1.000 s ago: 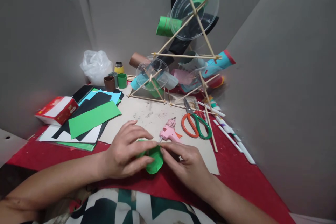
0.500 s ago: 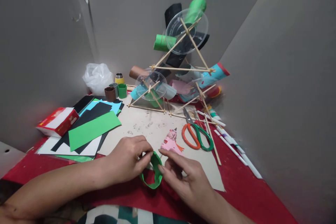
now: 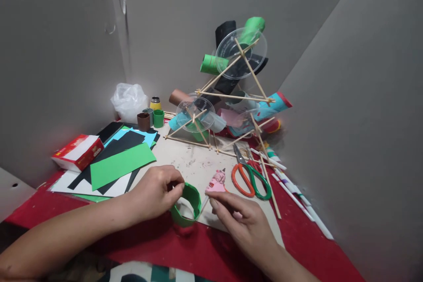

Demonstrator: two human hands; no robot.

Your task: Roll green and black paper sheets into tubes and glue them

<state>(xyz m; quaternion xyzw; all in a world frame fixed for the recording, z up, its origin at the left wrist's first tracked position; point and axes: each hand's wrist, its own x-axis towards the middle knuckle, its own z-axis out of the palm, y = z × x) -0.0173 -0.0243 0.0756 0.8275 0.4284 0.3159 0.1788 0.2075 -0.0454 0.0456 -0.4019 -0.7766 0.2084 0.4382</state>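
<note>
A short green paper tube stands on its side with its round opening facing me, over the front edge of the beige board. My left hand pinches its upper left rim between thumb and fingers. Just right of the tube, my right hand is apart from it, thumb and index finger slightly separated with nothing visible between them. Beyond those fingertips lies a pink glue gun, partly hidden by the hand. Scissors with orange and green handles rest to its right.
Stick-and-plastic-disc frames bearing coloured paper tubes rise at the back. Stacked paper sheets and a red-and-white box lie left. Small paper cups and a plastic bag stand behind. White sticks line the right wall.
My right hand has come off the green paper tube and moved slightly right. The left hand has shifted left with the tube, whose opening now shows rounder. The camera view has tilted a little.
</note>
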